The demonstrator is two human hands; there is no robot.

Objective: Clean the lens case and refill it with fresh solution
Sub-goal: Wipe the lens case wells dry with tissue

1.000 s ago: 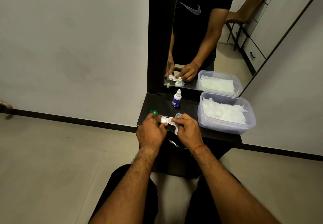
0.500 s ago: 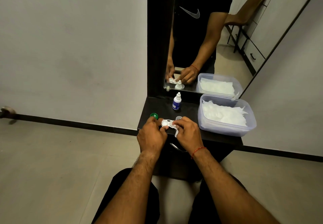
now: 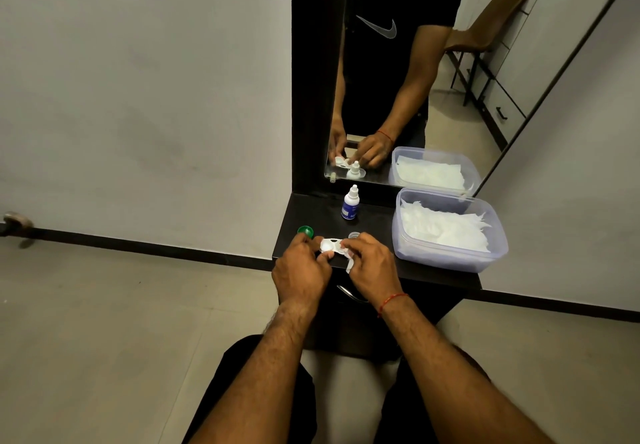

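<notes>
Left hand (image 3: 300, 268): curled round the left end of the lens case (image 3: 328, 246), thumb and fingertips pinching it.
Right hand (image 3: 372, 267): fingers bent, pressing a scrap of tissue (image 3: 349, 259) onto the right end of the case. A loose tail of tissue hangs below the fingers.
Lens case position: white, with both wells uncapped. It is held between the two hands above the front part of the dark shelf (image 3: 311, 211) and looks lifted rather than resting.
Drop risk: this is a fingertip pinch on small, probably wet plastic near the shelf's front edge. A hard twist of the tissue could pop the case free and send it to the floor.
Lint risk: thin tissue may tear or shed in a damp well, leaving fibres for the fresh solution to float.
Green cap (image 3: 305, 231): on the shelf just beyond the left knuckles, close to the left edge. A knuckle nudge could roll it off.
Clear cap (image 3: 354, 235): just behind the right fingers and partly hidden, so I cannot tell which way up it lies. It faces the same nudge hazard.
Solution bottle (image 3: 350, 205): upright, farther back and apart from both hands. Its base is narrow, so a careless reach could tip it.
Tissue tub (image 3: 446, 257): open at the right and full of white tissues. Spilled solution reaching them would ruin the stock.
Mirror (image 3: 446, 124): behind everything, showing both hands closed on the case from the front.
</notes>
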